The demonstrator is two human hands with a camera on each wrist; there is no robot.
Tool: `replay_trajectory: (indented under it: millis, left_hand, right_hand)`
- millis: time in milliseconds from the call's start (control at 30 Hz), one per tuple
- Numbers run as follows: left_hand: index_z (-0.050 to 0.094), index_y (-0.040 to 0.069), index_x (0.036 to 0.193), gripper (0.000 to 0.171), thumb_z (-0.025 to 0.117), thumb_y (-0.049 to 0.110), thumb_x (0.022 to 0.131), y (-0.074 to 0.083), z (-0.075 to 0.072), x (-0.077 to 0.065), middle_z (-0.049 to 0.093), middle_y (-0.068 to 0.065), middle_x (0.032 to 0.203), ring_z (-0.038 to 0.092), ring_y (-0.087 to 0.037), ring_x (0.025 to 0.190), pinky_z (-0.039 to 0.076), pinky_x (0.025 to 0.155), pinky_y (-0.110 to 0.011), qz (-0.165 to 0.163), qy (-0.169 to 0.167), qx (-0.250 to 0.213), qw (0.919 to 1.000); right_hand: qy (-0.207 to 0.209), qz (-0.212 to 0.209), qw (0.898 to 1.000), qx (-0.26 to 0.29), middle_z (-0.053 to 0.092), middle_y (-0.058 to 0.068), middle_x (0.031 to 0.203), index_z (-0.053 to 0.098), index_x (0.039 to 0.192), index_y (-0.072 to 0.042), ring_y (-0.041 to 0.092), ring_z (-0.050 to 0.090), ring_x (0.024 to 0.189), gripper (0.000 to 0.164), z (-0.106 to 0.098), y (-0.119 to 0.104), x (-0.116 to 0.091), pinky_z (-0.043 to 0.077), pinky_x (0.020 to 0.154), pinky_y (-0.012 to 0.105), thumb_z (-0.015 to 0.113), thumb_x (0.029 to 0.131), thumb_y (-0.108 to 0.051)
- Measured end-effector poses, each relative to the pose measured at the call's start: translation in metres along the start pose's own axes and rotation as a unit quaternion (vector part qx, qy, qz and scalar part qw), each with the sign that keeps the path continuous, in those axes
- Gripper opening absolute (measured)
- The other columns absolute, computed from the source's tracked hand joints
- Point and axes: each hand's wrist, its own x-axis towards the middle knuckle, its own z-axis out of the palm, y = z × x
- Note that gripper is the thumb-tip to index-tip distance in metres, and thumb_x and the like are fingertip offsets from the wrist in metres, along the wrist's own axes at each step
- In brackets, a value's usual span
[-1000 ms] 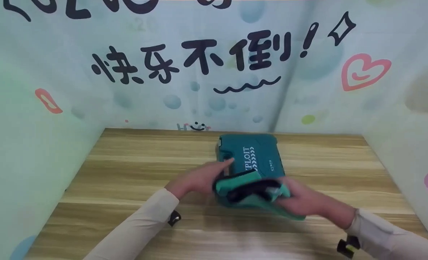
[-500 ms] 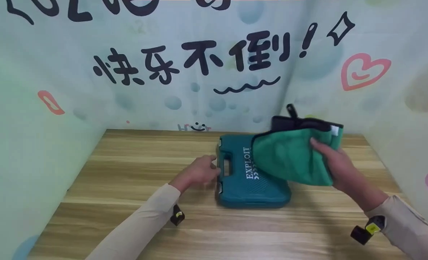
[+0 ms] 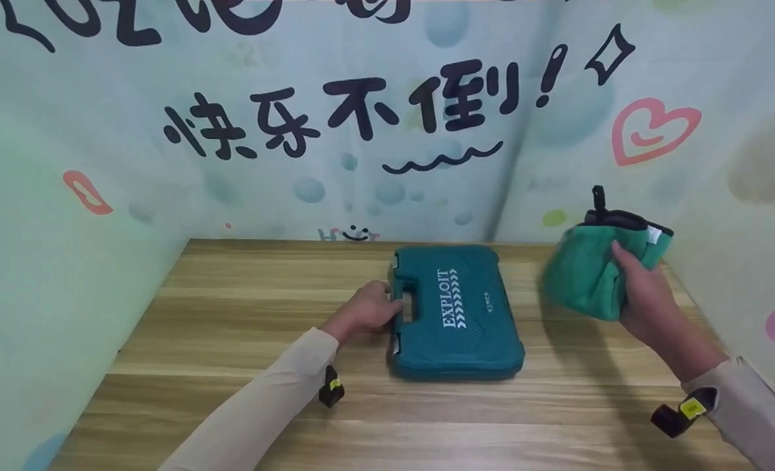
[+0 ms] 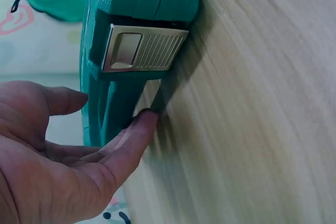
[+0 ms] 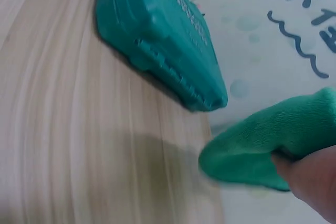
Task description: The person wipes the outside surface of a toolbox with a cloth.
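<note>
A teal hard-plastic case (image 3: 472, 353), marked EXPLOIT, lies flat on the wooden table with its handle and metal latches (image 4: 149, 48) to the left. Beside that handle is my left hand (image 3: 367, 307). Its fingers are fairly straight, touching the handle side, with the thumb near the case's upper edge (image 4: 37, 150). Right of the case, my right hand (image 3: 649, 294) grips a soft green cloth piece (image 3: 583, 271) with black trim, a black loop and a white tag. It hangs above the table, thumb on its near face; the fingers behind it are hidden.
The wood-grain table (image 3: 250, 281) ends at a printed fabric backdrop (image 3: 263, 190) behind. Pale side walls (image 3: 53, 294) border it left and right. Small black cameras (image 3: 678, 412) are strapped at both wrists.
My right hand has carried the green cloth piece from over the case out to the right, uncovering the lid. My left hand has stayed at the handle side, shifting only slightly.
</note>
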Motion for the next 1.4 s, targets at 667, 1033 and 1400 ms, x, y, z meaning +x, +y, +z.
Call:
replay_trajectory:
  millis: [667,1033,1400]
  left_hand:
    - [0.058,-0.005,0.110,0.027,0.067,0.019,0.100,-0.016,-0.013,-0.020,0.064,-0.017,0.098,0.066,-0.027,0.084,0.056,0.084,-0.038,-0.041,-0.034,-0.164,0.9850]
    - [0.064,-0.004,0.117,0.032,0.065,0.025,0.102,-0.004,-0.042,-0.048,0.069,-0.013,0.100,0.065,-0.024,0.084,0.056,0.081,-0.034,0.007,-0.053,-0.202,0.9780]
    - [0.056,-0.005,0.137,0.048,0.066,0.026,0.102,0.034,-0.067,-0.083,0.068,-0.017,0.123,0.068,-0.030,0.106,0.052,0.095,-0.044,0.071,-0.050,-0.204,0.9751]
  right_hand:
    - [-0.036,0.047,0.996,-0.065,0.035,0.006,0.136,0.029,0.135,-0.027,0.022,0.043,0.121,0.044,-0.022,0.015,0.002,0.053,0.089,0.035,0.056,0.104,-0.043]
    - [-0.040,0.053,0.997,-0.041,0.036,0.006,0.135,0.029,0.134,-0.024,0.018,0.049,0.116,0.040,-0.027,0.018,0.002,0.053,0.090,0.035,0.053,0.106,-0.041]
    - [-0.022,0.060,0.997,-0.036,0.044,0.003,0.128,0.033,0.131,-0.022,0.015,0.053,0.111,0.039,-0.031,0.017,0.002,0.054,0.088,0.034,0.056,0.105,-0.040]
